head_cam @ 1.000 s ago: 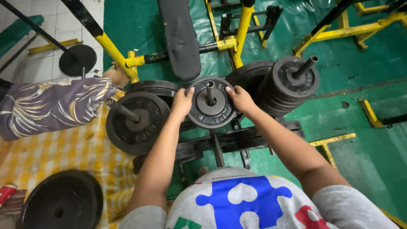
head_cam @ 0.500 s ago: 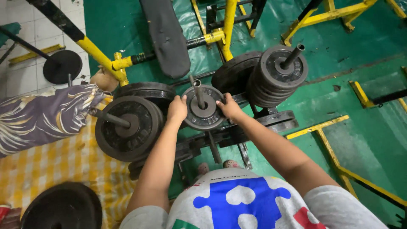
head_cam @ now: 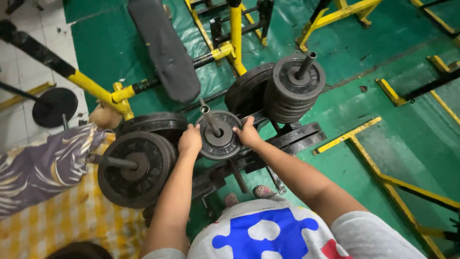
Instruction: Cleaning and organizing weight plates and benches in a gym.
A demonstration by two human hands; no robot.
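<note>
on a weight rack [head_cam: 287,139] standing on a green floor [head_cam: 364,120], a small round weight plate [head_cam: 219,135] is gripped from both sides while threaded on a slanted metal peg [head_cam: 209,117]. the left hand [head_cam: 190,140] is clamped on the plate's left rim and the right hand [head_cam: 248,133] on its right rim, fingers curled over the edge. for this step to go well, the plate is best kept square to the peg, with both sides moved evenly so the centre hole is not jammed, and fingers kept off the back face. the plate is seen as dark grey iron, worn and dusty, with a raised outer ring and a sunken middle. a larger plate [head_cam: 135,168] is hung just to its left, and a stack of plates [head_cam: 292,91] is held on another peg to the right. a black padded bench [head_cam: 165,48] with yellow framing is seen behind.
</note>
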